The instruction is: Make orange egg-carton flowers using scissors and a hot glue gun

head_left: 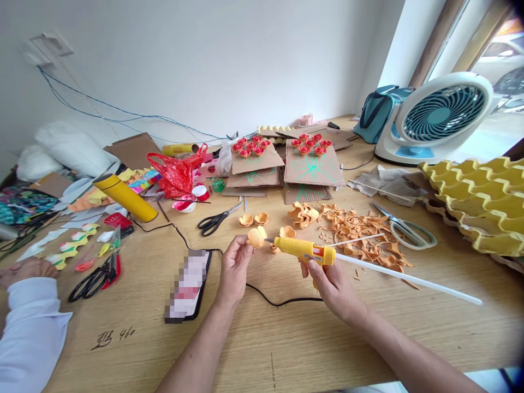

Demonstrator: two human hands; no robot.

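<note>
Between its thumb and fingers, my left hand [236,268] pinches an orange egg-carton flower cup [257,237]. My right hand [333,281] grips a yellow hot glue gun [305,250], whose dark nozzle points left at the cup's edge; whether it touches is too fine to tell. A long white glue stick [413,277] sticks out of the gun's back. Just beyond the hands lie two orange petal cups [254,219] and another orange cup [287,232]. An uncut orange carton piece [303,215] rests beside a pile of orange scraps [360,232].
Red flowers [305,144] sit on cardboard sheets [314,168] at the back. Black scissors [219,217], pale-handled scissors [409,232] and a phone [188,286] lie around the hands. Yellow egg trays [483,202] and a fan [442,117] stand right. Another person's sleeve [33,333] is at left.
</note>
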